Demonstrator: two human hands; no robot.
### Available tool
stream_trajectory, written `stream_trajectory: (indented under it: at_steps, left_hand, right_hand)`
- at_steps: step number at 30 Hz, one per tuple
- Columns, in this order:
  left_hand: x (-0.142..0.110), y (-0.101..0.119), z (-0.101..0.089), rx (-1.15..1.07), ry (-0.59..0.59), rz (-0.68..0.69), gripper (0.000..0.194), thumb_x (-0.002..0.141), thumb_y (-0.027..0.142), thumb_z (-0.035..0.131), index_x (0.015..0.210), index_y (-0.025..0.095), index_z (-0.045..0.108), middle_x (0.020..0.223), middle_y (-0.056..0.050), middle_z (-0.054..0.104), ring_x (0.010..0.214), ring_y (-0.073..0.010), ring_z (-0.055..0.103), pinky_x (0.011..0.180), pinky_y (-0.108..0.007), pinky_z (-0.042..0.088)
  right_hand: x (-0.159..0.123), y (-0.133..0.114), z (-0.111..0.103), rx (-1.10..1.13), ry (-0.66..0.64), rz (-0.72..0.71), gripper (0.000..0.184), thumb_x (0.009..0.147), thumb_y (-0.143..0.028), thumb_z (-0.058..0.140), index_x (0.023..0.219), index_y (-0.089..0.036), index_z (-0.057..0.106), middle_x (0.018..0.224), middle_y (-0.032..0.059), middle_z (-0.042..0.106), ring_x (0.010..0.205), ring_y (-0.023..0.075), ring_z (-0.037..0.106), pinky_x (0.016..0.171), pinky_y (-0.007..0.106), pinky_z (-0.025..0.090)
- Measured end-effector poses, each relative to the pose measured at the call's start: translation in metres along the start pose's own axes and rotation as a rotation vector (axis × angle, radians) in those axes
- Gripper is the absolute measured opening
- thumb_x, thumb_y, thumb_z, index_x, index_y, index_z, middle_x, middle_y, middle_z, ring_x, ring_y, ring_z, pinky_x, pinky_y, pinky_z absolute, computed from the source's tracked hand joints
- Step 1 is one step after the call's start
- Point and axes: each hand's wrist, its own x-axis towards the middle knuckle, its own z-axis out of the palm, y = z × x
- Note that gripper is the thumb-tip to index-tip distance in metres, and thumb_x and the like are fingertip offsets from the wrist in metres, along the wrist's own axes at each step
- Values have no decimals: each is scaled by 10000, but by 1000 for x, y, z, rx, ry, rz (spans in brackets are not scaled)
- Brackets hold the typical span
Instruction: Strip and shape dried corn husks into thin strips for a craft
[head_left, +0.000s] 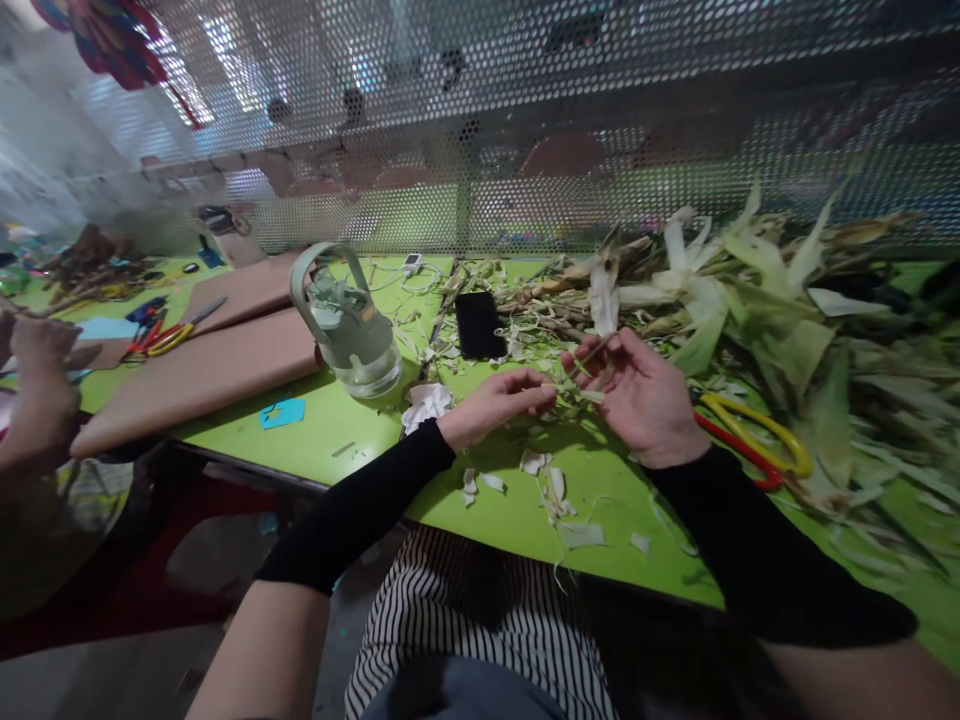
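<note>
Clearly a busy bench (495, 520), green-topped, a perforated metal screen (375, 130) behind it. Far left: a co-worker's hand (46, 345), blurred, near the bench; what it holds, cannot tell. Beyond it, a heap of brown plant matter (94, 268). Next, yellow-handled scissors (184, 332), partly on a brown paper-like packet (217, 365). Small blue card (282, 412) in front of the packet, yellow star on it. Then a pale green bottle (352, 335), upright, handle raised, some clear liquid at the bottom. Crumpled white tissue (427, 402) just beside the person's left hand (484, 405). Left grip pinched closed, thumb to forefinger, on husk strands at the middle of the bench. Dark phone (480, 325) flat behind. Husk strip (592, 353) slants across the right hand (649, 400), palm turned up; right grip holds it between thumb and fingertips. White scraps (555, 485) below both hands. Right of these: red-and-yellow-handled scissors (801, 462), beside a large pile of corn husks (780, 330).
</note>
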Motion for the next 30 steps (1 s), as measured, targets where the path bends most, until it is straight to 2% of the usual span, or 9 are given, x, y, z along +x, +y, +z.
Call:
stream_trajectory:
  at_steps: [3, 8, 10, 12, 14, 18, 22, 26, 30]
  left_hand:
    - [-4, 10, -6, -67, 169, 60, 182, 827, 287, 744, 829, 165, 609, 852, 1, 658, 773, -71, 602, 827, -241, 466]
    - [-6, 24, -14, -238, 366, 66, 167, 893, 256, 658, 821, 185, 526, 767, 32, 621, 808, -94, 681, 802, -235, 491]
    - [-6, 26, -15, -257, 391, 61, 175, 907, 258, 640, 819, 188, 505, 737, 38, 601, 802, -100, 690, 778, -232, 494]
    - [-6, 27, -14, -252, 388, 71, 182, 911, 263, 638, 821, 187, 499, 774, 29, 624, 794, -98, 686, 771, -234, 494]
    - [-6, 27, -13, -232, 379, 92, 173, 908, 265, 641, 832, 184, 509, 844, 15, 654, 789, -88, 675, 767, -232, 486]
    - [-7, 24, -10, -101, 337, 115, 141, 884, 248, 657, 822, 176, 553, 819, 24, 615, 750, -64, 606, 709, -204, 436]
    - [-7, 23, -7, 19, 319, 104, 135, 855, 215, 669, 783, 169, 564, 764, 39, 565, 695, -55, 518, 681, -206, 393]
    - [-7, 25, -8, -108, 358, 65, 153, 858, 194, 637, 754, 172, 527, 761, 31, 574, 711, -63, 566, 664, -213, 389]
    - [-6, 22, -11, -169, 337, 85, 194, 833, 244, 679, 762, 174, 512, 770, 24, 592, 721, -72, 600, 643, -210, 390]
  right_hand:
    - [6, -9, -9, 37, 91, -4, 266, 793, -301, 740, 646, -247, 525, 888, 12, 678, 901, 192, 637, 791, 385, 570]
    - [22, -18, -38, -138, 132, -37, 385, 816, -433, 737, 610, -268, 456, 738, 43, 630, 782, 228, 583, 797, 441, 541]
    - [24, -17, -44, -354, 221, -205, 326, 807, -459, 753, 687, -291, 501, 842, 48, 659, 891, 268, 584, 850, 466, 508]
    - [21, -12, -43, -624, 324, -450, 267, 775, -411, 807, 862, -336, 566, 1129, 38, 664, 1115, 299, 545, 975, 473, 447]
    - [15, -5, -34, -815, 295, -584, 331, 800, -412, 797, 1041, -358, 577, 1341, 43, 591, 1239, 302, 497, 1049, 474, 399]
    - [0, 10, -8, -905, -68, -388, 361, 880, -579, 656, 1081, -279, 650, 1156, 66, 693, 1055, 281, 620, 948, 467, 469]
    - [-2, 13, -2, -972, -288, -241, 422, 841, -663, 651, 848, -242, 682, 874, 36, 707, 828, 230, 622, 769, 359, 487]
    - [10, 6, -21, -1048, -206, -213, 446, 862, -668, 615, 765, -237, 674, 741, 45, 670, 737, 227, 605, 706, 361, 481]
    - [16, 2, -28, -1161, 20, -447, 398, 784, -615, 727, 968, -262, 715, 1035, 103, 710, 992, 314, 639, 822, 449, 526]
